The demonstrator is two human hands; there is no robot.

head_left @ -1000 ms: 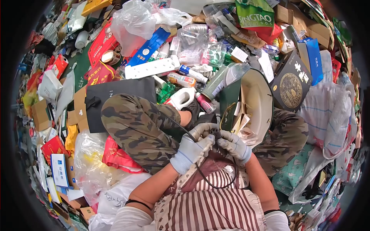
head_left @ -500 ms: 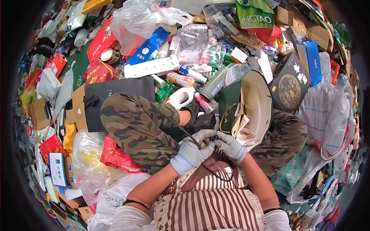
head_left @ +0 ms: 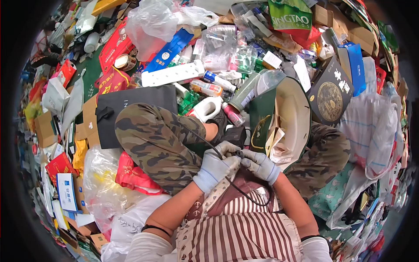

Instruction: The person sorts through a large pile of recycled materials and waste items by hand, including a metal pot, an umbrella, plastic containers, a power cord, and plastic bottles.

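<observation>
My left hand (head_left: 217,167), in a white work glove, is closed around a black cable (head_left: 244,196). My right hand (head_left: 262,166), gloved likewise, pinches the small black end piece (head_left: 238,153) of the cable between the two hands. From the hands the cord loops down over the striped apron (head_left: 238,233), and another length runs up across my left leg (head_left: 152,144). Just beyond the fingers sits a black boxy object (head_left: 234,136). A dark green container with a cream inside (head_left: 293,109) leans by my right knee, papers in it.
Bottles, such as a pink-labelled one (head_left: 232,114) and a white jug (head_left: 206,108), lie ahead. A black paper bag (head_left: 131,102) lies beside my left knee. At the right are a black box (head_left: 330,94) and a clear plastic bag (head_left: 371,131). Mixed waste surrounds me.
Both hands have shifted slightly, with the left fingers moved a little down and loosened around the cable. The cable loop has swung slightly right. The camera view has shifted a little.
</observation>
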